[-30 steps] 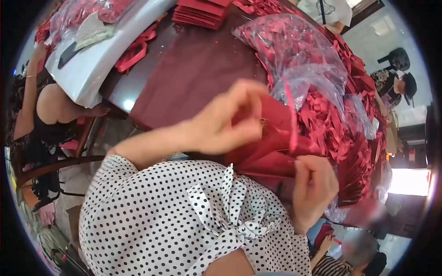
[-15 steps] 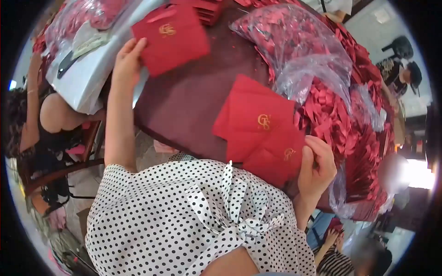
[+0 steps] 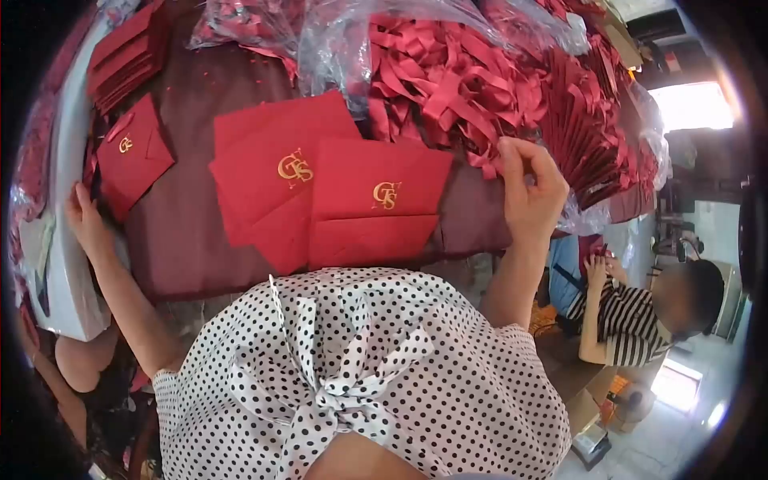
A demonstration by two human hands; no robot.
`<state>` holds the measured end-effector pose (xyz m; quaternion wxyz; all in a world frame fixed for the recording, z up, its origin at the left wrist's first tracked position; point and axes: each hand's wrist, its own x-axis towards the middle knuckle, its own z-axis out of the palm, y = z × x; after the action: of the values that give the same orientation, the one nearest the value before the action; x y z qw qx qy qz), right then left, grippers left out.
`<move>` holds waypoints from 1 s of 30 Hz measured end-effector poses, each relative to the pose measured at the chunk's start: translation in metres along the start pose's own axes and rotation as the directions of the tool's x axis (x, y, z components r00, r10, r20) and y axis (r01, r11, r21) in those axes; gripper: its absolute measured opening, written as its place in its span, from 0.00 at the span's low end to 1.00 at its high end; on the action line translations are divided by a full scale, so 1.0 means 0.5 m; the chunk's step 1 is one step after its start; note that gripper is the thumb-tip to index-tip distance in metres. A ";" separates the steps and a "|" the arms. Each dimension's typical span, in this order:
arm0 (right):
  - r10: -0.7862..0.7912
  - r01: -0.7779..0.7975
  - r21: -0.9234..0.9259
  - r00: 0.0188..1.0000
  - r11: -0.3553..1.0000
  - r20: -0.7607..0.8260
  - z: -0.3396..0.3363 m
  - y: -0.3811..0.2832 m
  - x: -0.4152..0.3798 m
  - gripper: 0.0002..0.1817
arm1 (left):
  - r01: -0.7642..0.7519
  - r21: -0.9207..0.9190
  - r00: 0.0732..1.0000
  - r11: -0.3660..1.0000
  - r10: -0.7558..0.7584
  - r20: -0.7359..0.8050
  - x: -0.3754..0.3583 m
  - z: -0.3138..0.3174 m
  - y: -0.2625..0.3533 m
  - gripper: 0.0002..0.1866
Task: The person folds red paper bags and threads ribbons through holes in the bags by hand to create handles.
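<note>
Two overlapping groups of flat red paper bags with gold lettering lie before me: a fanned stack [image 3: 264, 152] and a single front bag [image 3: 380, 180] partly over it. My right hand [image 3: 536, 188] is at the edge of the loose red ribbons [image 3: 456, 88], thumb and fingertip pinched on a ribbon end. At the left, my left hand [image 3: 90, 220] is beside a red bag with a ribbon handle [image 3: 134, 156]; its fingers are slightly apart and hold nothing I can see.
A pile of finished-looking red bags [image 3: 128, 56] stands at the far left of the dark red tablecloth [image 3: 184, 256]. Clear plastic [image 3: 336, 56] partly covers ribbons. Fanned red strips [image 3: 588, 120] lie at the right. A person in a striped shirt [image 3: 632, 320] sits to the right.
My left hand has set the handled bag down at the left and let go. My right hand has left the flat bags and moved to the ribbons. The view has turned.
</note>
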<state>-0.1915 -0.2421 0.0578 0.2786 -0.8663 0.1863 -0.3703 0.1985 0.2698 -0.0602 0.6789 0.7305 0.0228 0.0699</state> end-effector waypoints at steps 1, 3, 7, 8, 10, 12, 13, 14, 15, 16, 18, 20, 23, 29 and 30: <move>0.010 -0.010 -0.010 1.000 1.000 -0.007 -0.007 0.009 0.001 0.03 | -0.089 0.051 0.993 0.995 0.093 -0.067 -0.018 0.011 0.016 0.25; 0.113 -0.112 0.044 0.994 0.993 -0.017 -0.013 0.017 0.001 0.05 | -0.164 0.191 0.976 0.968 0.187 -0.110 -0.070 0.052 0.066 0.21; 0.155 -0.157 0.026 0.984 0.987 0.090 0.011 0.014 -0.003 0.05 | -0.388 0.270 0.921 0.881 0.361 0.146 -0.274 0.214 0.246 0.11; 0.106 -0.108 0.012 0.989 0.994 0.103 0.027 0.024 -0.001 0.08 | -0.525 0.268 0.846 0.808 0.463 0.263 -0.320 0.259 0.278 0.10; 0.205 -0.151 -0.216 0.945 0.965 0.256 0.046 0.006 0.017 0.11 | -0.715 0.170 0.654 0.678 0.563 0.506 -0.388 0.328 0.319 0.07; 0.090 -0.034 -0.211 0.961 0.977 0.261 0.081 0.040 0.020 0.13 | -0.813 0.051 0.442 0.580 0.558 0.702 -0.436 0.385 0.357 0.06; 0.122 -0.087 -0.141 0.957 0.986 0.263 0.096 0.049 0.023 0.14 | -0.870 -0.040 0.298 0.492 0.587 0.753 -0.447 0.414 0.365 0.06; 0.150 -0.137 -0.068 0.952 0.988 0.266 0.108 0.059 0.025 0.15 | -0.895 -0.080 0.210 0.439 0.572 0.793 -0.460 0.441 0.374 0.09; 0.108 -0.116 0.016 0.957 0.993 0.270 0.115 0.073 0.023 0.12 | -0.898 -0.112 0.147 0.425 0.531 0.834 -0.470 0.462 0.373 0.14; 0.105 -0.114 0.019 0.957 0.993 0.271 0.110 0.070 0.022 0.12 | -0.909 -0.100 0.139 0.404 0.522 0.841 -0.484 0.486 0.368 0.16; 0.147 -0.181 0.185 0.972 0.966 0.184 0.097 0.056 0.017 0.09 | -0.907 -0.088 0.138 0.413 0.487 0.863 -0.495 0.526 0.335 0.19; 0.172 -0.185 0.313 0.983 0.931 0.067 0.078 0.042 0.017 0.05 | -0.878 -0.107 0.120 0.467 0.431 0.895 -0.489 0.533 0.327 0.17; 0.348 -0.377 0.626 0.921 0.682 0.176 0.035 0.020 0.017 0.08 | -0.788 -0.110 0.138 0.606 0.346 0.928 -0.478 0.521 0.343 0.14; 0.284 -0.555 0.811 0.821 0.187 0.496 0.051 0.019 -0.025 0.10 | -0.694 0.054 0.421 0.718 0.343 0.840 -0.440 0.434 0.348 0.19; 0.284 -0.587 0.793 0.798 0.164 0.532 0.065 0.015 -0.032 0.10 | -0.713 0.127 0.435 0.689 0.294 0.851 -0.442 0.422 0.348 0.19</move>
<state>-0.1787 -0.2284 0.0260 0.8418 -0.4845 0.1406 -0.1919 -0.0026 0.0193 0.0827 0.3612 0.7953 -0.4839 -0.0532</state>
